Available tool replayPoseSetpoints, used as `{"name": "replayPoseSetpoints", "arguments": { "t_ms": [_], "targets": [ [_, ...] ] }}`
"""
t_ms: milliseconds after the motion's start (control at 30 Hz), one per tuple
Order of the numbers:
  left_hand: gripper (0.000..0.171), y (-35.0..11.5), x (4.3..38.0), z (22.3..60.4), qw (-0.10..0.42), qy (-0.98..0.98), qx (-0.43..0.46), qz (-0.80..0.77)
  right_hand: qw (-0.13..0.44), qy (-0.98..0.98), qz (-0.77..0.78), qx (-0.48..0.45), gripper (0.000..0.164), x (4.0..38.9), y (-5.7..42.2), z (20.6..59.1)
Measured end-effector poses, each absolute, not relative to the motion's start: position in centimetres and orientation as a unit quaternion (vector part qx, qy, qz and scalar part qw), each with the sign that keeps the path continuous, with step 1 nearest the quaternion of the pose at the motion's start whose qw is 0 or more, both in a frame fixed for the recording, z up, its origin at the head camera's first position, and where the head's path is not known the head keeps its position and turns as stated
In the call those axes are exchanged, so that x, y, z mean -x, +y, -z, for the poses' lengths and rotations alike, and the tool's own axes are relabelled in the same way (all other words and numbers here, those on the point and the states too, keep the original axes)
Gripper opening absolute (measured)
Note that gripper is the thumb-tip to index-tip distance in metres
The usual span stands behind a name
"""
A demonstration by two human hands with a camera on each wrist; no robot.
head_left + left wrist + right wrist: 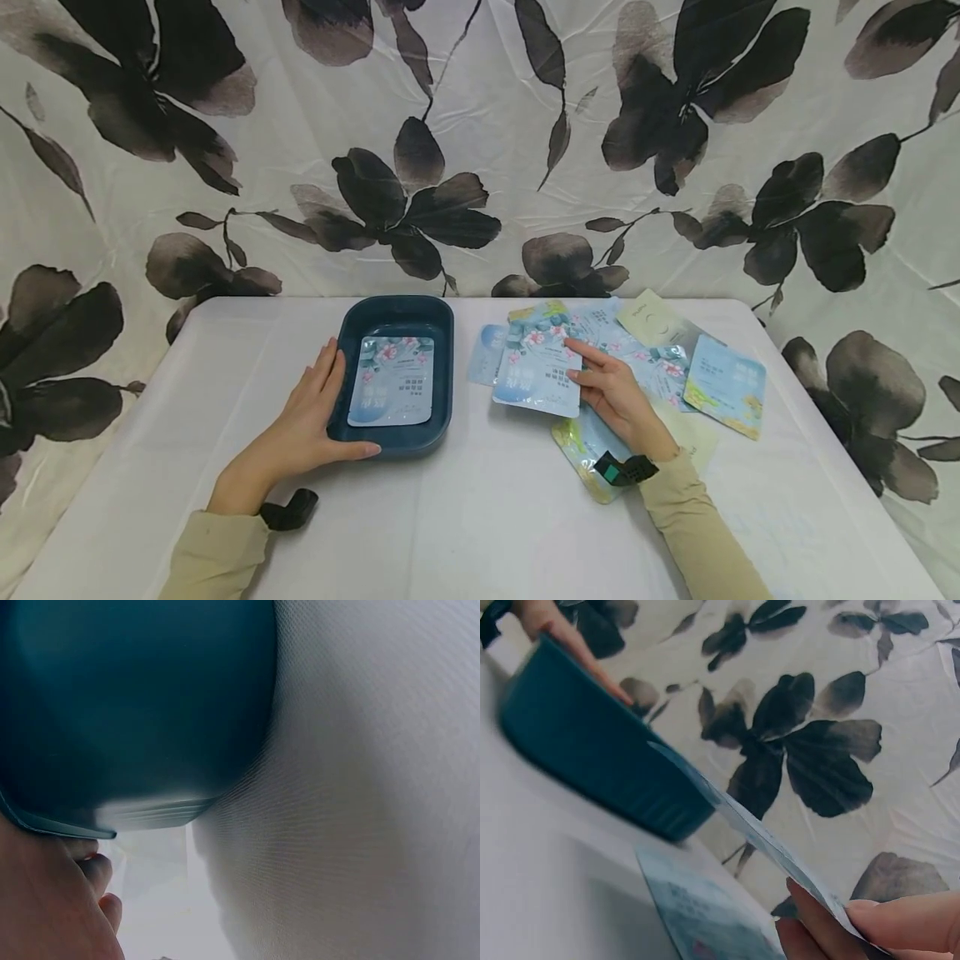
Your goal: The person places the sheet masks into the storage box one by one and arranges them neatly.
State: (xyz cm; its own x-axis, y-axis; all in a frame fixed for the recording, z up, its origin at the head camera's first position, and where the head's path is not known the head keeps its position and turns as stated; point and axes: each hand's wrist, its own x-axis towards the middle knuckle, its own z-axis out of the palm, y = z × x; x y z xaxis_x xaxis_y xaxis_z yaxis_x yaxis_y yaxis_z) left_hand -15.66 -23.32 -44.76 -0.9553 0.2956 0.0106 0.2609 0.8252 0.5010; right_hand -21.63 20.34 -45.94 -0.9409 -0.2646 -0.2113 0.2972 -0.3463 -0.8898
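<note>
A dark teal tray [395, 442] stands on the table with a light blue floral sheet-mask packet [392, 382] lying flat inside it. Along the tray's left side rests my left hand [303, 425], its fingers extended by the rim and the thumb at the near edge. In the left wrist view, the tray's outer wall [142, 712] fills the upper left. My right hand [618, 398] pinches another floral mask packet [536, 371] by its right edge. The right wrist view shows this held packet [757, 836] edge-on between thumb and fingers, raised above a packet [697, 907] on the table.
Several mask packets lie in an overlapping pile right of the tray, among them a blue-yellow one [726, 385] at the right and a pale green one [660, 317] at the back. A white cloth covers the table [465, 525]. Behind hangs a floral curtain [525, 108].
</note>
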Motion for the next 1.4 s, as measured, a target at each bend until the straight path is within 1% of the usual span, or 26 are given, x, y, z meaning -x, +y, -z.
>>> {"name": "replayPoseSetpoints", "arguments": {
  "t_ms": [233, 733, 933, 1167, 1400],
  "targets": [
    [0.142, -23.3, 15.6, 44.7, 0.031, 0.953, -0.152, -0.26, 0.173, 0.515, 0.839, -0.004, 0.06, 21.8, 19.3, 44.7],
    [0.142, -23.4, 15.4, 44.6, 0.029, 0.951, -0.153, -0.268, 0.164, 0.548, 0.82, 0.025, 0.059, 23.1, 15.5, 42.2],
    [0.143, -23.5, 15.5, 44.7, 0.031, 0.952, -0.149, -0.267, 0.174, 0.546, 0.818, 0.041, 0.059, 23.8, 13.1, 41.5],
    [0.144, -23.3, 15.7, 45.0, 0.029, 0.954, -0.149, -0.257, 0.185, 0.565, 0.803, 0.032, 0.057, 24.3, 10.4, 41.2],
    [0.145, -23.1, 15.7, 44.7, 0.035, 0.957, -0.144, -0.251, 0.201, 0.607, 0.767, 0.059, 0.061, 24.3, 7.8, 40.4]
  ]
}}
